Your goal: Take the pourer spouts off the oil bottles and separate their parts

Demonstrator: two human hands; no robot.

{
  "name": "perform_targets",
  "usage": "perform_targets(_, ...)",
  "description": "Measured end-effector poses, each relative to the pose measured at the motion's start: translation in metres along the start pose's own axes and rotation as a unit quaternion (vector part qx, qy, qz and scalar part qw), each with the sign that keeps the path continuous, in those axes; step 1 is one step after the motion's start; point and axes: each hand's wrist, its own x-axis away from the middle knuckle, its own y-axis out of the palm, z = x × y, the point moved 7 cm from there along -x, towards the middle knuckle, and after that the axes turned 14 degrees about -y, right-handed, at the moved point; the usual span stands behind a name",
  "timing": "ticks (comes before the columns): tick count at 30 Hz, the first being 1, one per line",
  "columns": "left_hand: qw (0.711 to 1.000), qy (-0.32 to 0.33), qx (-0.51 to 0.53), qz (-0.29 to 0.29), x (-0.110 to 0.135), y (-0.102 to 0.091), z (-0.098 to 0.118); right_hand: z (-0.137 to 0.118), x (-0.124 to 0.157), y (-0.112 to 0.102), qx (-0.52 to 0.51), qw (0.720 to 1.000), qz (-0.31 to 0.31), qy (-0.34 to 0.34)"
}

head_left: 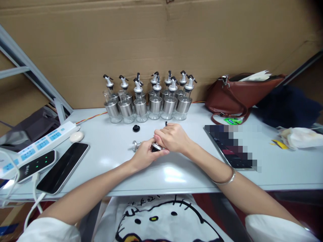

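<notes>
Silver-and-black pourer [157, 146] sits between both hands, just above the table [111, 176]. Left hand [144, 155] has its fingers clamped round the collar; right hand [175, 137] has its fingers curled tight over the other end, contact mostly hidden. Small black tip pokes up past the right knuckles; can't tell if it's the same part.

Handling, my read: light, rigid, smooth metal likely slick, black part maybe grippier. Hold it by the collar; any thin lever looks like the weak bit.

Just left of the left fingers: silver disc-ended piece [135, 145], partly hidden. Beyond them: black stopper [136, 128], probably soft rubber. Farther past the fingers: glass-and-steel bottles [140, 109], likely heavier and breakable; grip at the steel sleeve. Front-left two have bare necks.
</notes>
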Motion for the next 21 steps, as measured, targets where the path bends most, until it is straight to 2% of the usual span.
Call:
perform_targets(2,0.999,0.029,-0.019,0.011,0.001,-0.003,0.005,0.002,0.001,-0.003,-0.037,0.999,0.023,0.029)
perform_targets(5,0.991,0.107,-0.072,0.044,0.005,-0.008,0.019,0.007,0.005,-0.010,-0.100,0.987,0.072,0.103)
perform_targets(8,0.982,0.145,-0.101,0.061,0.008,-0.008,0.025,0.008,0.004,-0.016,-0.142,0.976,0.097,0.136)
perform_targets(11,0.969,0.191,-0.152,0.040,0.010,-0.001,0.026,0.022,0.008,-0.023,-0.152,0.963,0.131,0.181)
perform_targets(14,0.934,0.267,-0.239,0.013,0.015,0.011,0.026,0.049,0.018,-0.030,-0.141,0.950,0.164,0.225)
perform_targets(17,0.904,0.309,-0.294,0.017,0.017,0.016,0.026,0.076,0.030,-0.028,-0.122,0.947,0.126,0.268)
perform_targets(21,0.907,0.297,-0.297,0.032,0.015,0.012,0.026,0.097,0.047,-0.007,-0.116,0.931,-0.036,0.345)
